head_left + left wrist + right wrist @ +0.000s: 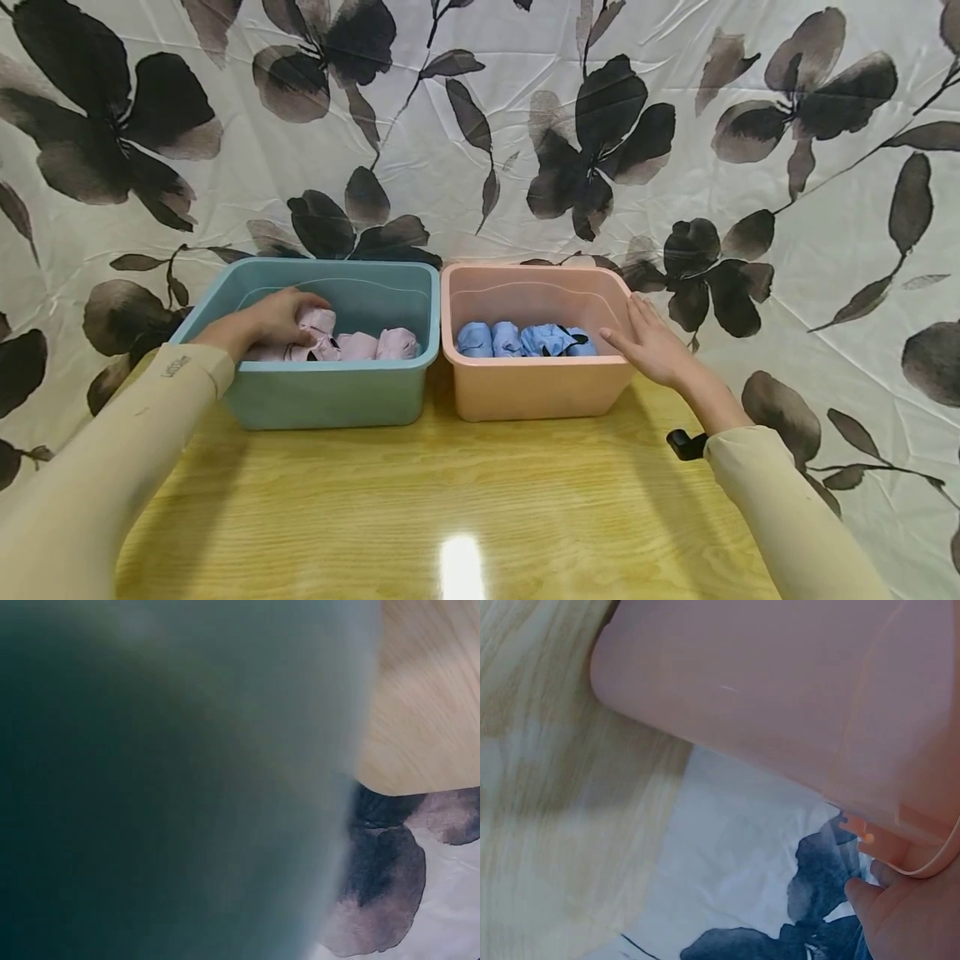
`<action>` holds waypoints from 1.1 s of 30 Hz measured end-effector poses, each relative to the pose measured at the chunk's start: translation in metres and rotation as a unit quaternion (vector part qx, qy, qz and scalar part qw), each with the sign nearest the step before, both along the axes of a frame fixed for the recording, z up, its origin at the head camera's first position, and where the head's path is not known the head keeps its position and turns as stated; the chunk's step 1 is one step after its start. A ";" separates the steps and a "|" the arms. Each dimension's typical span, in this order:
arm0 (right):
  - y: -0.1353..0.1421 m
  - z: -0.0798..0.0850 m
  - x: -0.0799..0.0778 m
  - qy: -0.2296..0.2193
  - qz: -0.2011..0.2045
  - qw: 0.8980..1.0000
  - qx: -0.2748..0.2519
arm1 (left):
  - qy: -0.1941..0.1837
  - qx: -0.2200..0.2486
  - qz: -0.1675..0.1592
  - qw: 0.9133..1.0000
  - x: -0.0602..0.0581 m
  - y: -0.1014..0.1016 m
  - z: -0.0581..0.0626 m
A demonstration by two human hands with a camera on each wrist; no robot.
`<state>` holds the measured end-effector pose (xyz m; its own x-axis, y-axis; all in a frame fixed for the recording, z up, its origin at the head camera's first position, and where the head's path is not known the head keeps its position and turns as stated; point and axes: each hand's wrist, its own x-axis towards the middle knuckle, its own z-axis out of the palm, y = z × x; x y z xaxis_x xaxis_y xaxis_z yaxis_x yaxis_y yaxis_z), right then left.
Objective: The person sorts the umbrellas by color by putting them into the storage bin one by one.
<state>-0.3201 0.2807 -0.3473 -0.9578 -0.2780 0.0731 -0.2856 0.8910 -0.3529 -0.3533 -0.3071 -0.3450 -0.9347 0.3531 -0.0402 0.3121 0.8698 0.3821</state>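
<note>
My left hand (281,318) reaches over the near left rim of a teal plastic bin (330,396). Its thumb and fingers grip a pale pink rolled cloth (318,320) with small dark marks. More pink rolls (397,343) lie in a row along the bin's front wall, some hidden behind the hand. My right hand (654,342) rests with straight fingers on the right rim of a peach plastic bin (540,392). Blue rolled cloths (475,340) lie in a row inside that bin, one of them with black marks. In the right wrist view, fingers (864,894) show beside the rim.
Both bins stand side by side on a yellow wood-grain table (450,483). Behind them hangs a white curtain (465,208) with dark flowers. A small black object (686,445) shows at the right wrist. The bin's blurred teal wall (187,780) fills most of the left wrist view.
</note>
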 end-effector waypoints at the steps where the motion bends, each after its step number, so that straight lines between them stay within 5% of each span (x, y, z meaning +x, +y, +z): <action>1: 0.000 0.000 0.001 0.000 0.001 1.000 -0.001 | -0.007 -0.002 0.003 1.000 0.001 -0.001 -0.001; 7: 0.002 0.001 0.005 0.005 -0.003 1.000 0.004 | -0.052 0.002 0.018 0.998 0.001 -0.003 -0.002; 15: 0.005 0.000 0.006 -0.002 -0.006 1.000 -0.001 | -0.191 0.018 0.064 0.979 -0.002 -0.002 -0.002; 25: 0.004 0.001 0.006 0.000 -0.006 1.000 0.001 | -0.188 -0.003 0.072 0.979 0.000 -0.002 -0.004; 33: 0.000 0.002 0.002 -0.009 -0.006 1.000 -0.009 | -0.235 0.024 0.089 0.968 0.004 -0.003 -0.002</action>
<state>-0.3186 0.2808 -0.3456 -0.9623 -0.2653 0.0598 -0.2680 0.8877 -0.3743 -0.3490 -0.3101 -0.3471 -0.8633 0.1995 -0.4635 -0.0597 0.8717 0.4864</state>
